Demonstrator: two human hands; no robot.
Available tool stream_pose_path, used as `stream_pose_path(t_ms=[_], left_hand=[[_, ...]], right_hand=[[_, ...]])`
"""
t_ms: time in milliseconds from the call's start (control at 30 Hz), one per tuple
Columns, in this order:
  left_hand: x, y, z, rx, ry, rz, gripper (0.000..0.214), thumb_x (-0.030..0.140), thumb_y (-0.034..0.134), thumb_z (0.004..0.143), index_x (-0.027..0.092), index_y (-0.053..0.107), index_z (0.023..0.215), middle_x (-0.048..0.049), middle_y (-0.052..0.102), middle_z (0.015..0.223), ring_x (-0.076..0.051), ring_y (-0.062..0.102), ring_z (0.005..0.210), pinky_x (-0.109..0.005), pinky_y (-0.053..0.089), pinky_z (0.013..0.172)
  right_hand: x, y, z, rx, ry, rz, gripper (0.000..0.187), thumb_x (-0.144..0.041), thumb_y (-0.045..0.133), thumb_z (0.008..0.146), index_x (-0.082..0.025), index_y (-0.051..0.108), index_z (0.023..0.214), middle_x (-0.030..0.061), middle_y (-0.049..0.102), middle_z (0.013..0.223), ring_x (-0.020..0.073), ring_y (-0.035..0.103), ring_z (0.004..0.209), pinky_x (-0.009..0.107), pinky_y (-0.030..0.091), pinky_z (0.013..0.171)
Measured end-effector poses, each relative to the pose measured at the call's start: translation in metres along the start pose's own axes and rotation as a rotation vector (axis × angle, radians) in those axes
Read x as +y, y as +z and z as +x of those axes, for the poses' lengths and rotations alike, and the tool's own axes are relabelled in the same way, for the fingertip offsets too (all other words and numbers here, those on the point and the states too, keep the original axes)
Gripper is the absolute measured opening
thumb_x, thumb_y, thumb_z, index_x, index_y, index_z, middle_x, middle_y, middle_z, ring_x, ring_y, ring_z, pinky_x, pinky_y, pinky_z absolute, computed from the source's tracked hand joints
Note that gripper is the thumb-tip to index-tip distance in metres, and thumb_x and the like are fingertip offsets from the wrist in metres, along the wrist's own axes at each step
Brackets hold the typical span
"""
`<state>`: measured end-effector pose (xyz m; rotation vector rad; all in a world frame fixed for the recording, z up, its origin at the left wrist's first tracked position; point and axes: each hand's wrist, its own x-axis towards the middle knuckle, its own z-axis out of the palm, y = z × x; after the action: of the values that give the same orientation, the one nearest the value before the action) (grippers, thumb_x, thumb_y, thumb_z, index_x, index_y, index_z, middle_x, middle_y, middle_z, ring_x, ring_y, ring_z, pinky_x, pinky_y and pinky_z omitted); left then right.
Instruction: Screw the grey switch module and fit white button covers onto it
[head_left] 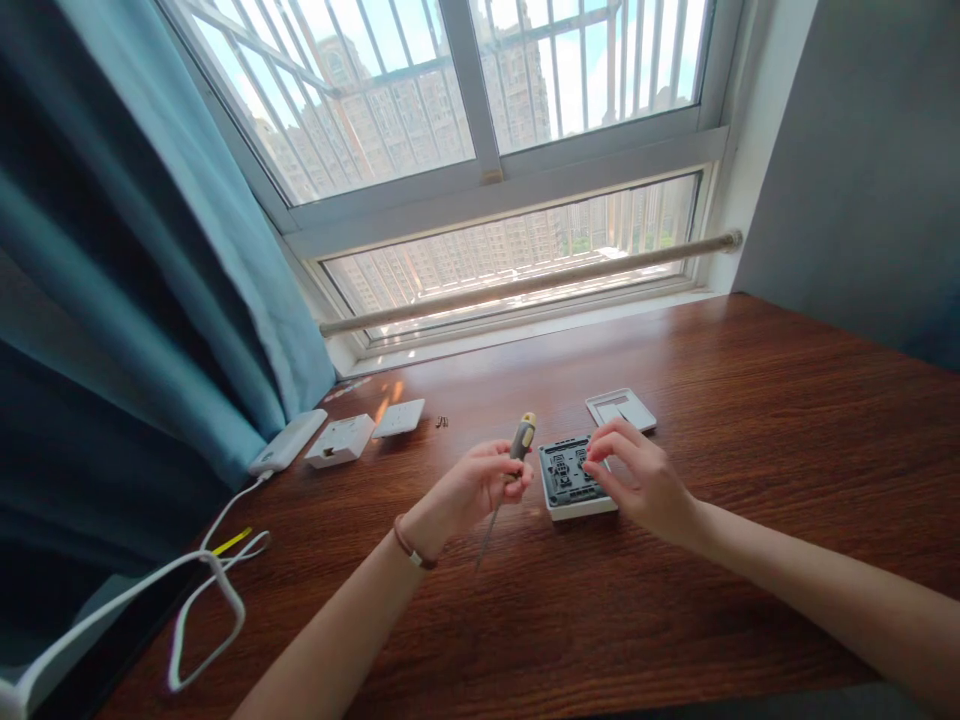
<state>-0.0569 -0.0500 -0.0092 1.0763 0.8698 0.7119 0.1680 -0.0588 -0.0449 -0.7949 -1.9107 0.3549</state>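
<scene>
My left hand (484,487) is closed around a screwdriver (523,437) with a grey and yellow handle. The screwdriver's thin shaft slants down toward the table. To the right of that hand lies a white wall box with a dark switch mechanism (560,470) set in it, facing up. Over the mechanism's right side, my right hand (637,480) has its thumb and fingertips drawn together in a pinch. Whatever is between them is too small to make out. Part of the mechanism is hidden behind these fingers.
A white cover frame (637,410) lies behind my right hand. Several small screws (442,422) sit left of centre, near a white plate (399,418), a white box (341,440) and a power strip (289,442) with a white cable (225,580). A window stands behind the wooden table (750,450).
</scene>
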Motion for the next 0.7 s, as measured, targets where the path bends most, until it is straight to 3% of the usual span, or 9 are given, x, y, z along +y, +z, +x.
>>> stream_pose_path(t_ms=[33, 100, 167, 267, 333, 433, 567, 700], left_hand=[[-0.007, 0.008, -0.005, -0.124, -0.039, -0.066, 0.019, 0.019, 0.061, 0.07, 0.01, 0.055, 0.085, -0.0046, 0.059, 0.066, -0.006, 0.048, 0.053, -0.016, 0.034, 0.049], [-0.022, 0.019, -0.012, -0.332, -0.139, -0.138, 0.027, 0.021, 0.063, 0.072, 0.008, 0.057, 0.094, -0.0094, 0.064, 0.074, -0.006, 0.05, 0.051, -0.016, 0.035, 0.048], [-0.034, 0.022, -0.018, -0.473, -0.213, -0.158, 0.034, 0.025, 0.066, 0.071, 0.007, 0.057, 0.099, -0.0135, 0.067, 0.08, -0.007, 0.054, 0.05, -0.017, 0.039, 0.049], [-0.043, 0.019, -0.022, -0.557, -0.231, -0.146, 0.046, 0.035, 0.068, 0.071, 0.007, 0.056, 0.105, -0.0154, 0.069, 0.081, -0.012, 0.06, 0.05, -0.02, 0.045, 0.048], [-0.045, 0.016, -0.022, -0.534, -0.193, -0.145, 0.05, 0.048, 0.062, 0.073, 0.008, 0.057, 0.103, -0.0155, 0.07, 0.078, -0.014, 0.062, 0.048, -0.021, 0.045, 0.044], [-0.047, 0.013, -0.018, -0.399, -0.058, -0.176, 0.053, 0.058, 0.048, 0.078, 0.008, 0.06, 0.091, -0.011, 0.068, 0.063, -0.013, 0.058, 0.04, -0.019, 0.041, 0.037], [-0.052, 0.011, -0.009, -0.013, 0.209, -0.085, 0.033, 0.044, 0.053, 0.082, 0.011, 0.059, 0.083, -0.0001, 0.059, 0.05, -0.006, 0.047, 0.036, -0.015, 0.034, 0.037], [-0.057, 0.004, 0.002, 0.331, 0.473, 0.288, 0.019, 0.032, 0.054, 0.082, 0.015, 0.057, 0.088, -0.0014, 0.062, 0.07, -0.012, 0.058, 0.065, -0.022, 0.046, 0.062]], right_hand=[[-0.002, 0.0, -0.002, -0.026, -0.161, -0.091, 0.013, -0.022, 0.052, 0.084, -0.014, 0.059, 0.091, 0.0104, 0.059, 0.092, 0.0197, 0.055, 0.087, 0.034, 0.047, 0.078], [-0.007, 0.001, -0.006, -0.152, -0.447, -0.216, 0.028, -0.017, 0.052, 0.083, -0.013, 0.054, 0.111, 0.013, 0.056, 0.107, 0.0231, 0.049, 0.103, 0.038, 0.044, 0.088], [-0.012, 0.002, -0.009, -0.286, -0.617, -0.29, 0.032, -0.016, 0.048, 0.085, -0.012, 0.052, 0.117, 0.0126, 0.058, 0.106, 0.0234, 0.048, 0.106, 0.038, 0.044, 0.09], [-0.018, 0.004, -0.014, -0.367, -0.669, -0.325, 0.033, -0.015, 0.041, 0.088, -0.009, 0.049, 0.12, 0.0121, 0.06, 0.099, 0.0208, 0.053, 0.096, 0.034, 0.047, 0.084], [-0.019, 0.006, -0.017, -0.312, -0.635, -0.333, 0.033, -0.015, 0.041, 0.088, -0.009, 0.048, 0.12, 0.0114, 0.06, 0.094, 0.0191, 0.055, 0.088, 0.031, 0.048, 0.079], [-0.012, 0.005, -0.014, -0.127, -0.495, -0.33, 0.03, -0.016, 0.043, 0.086, -0.01, 0.045, 0.116, 0.0114, 0.058, 0.094, 0.0182, 0.057, 0.083, 0.028, 0.049, 0.073], [0.021, -0.014, 0.005, 0.168, -0.034, -0.4, 0.017, -0.024, 0.045, 0.085, -0.016, 0.047, 0.1, 0.007, 0.057, 0.086, 0.017, 0.057, 0.074, 0.027, 0.046, 0.068], [0.074, -0.051, 0.024, 0.153, 0.527, -0.756, 0.02, -0.036, 0.04, 0.086, -0.019, 0.05, 0.091, 0.0054, 0.061, 0.087, 0.0184, 0.058, 0.08, 0.027, 0.041, 0.07]])
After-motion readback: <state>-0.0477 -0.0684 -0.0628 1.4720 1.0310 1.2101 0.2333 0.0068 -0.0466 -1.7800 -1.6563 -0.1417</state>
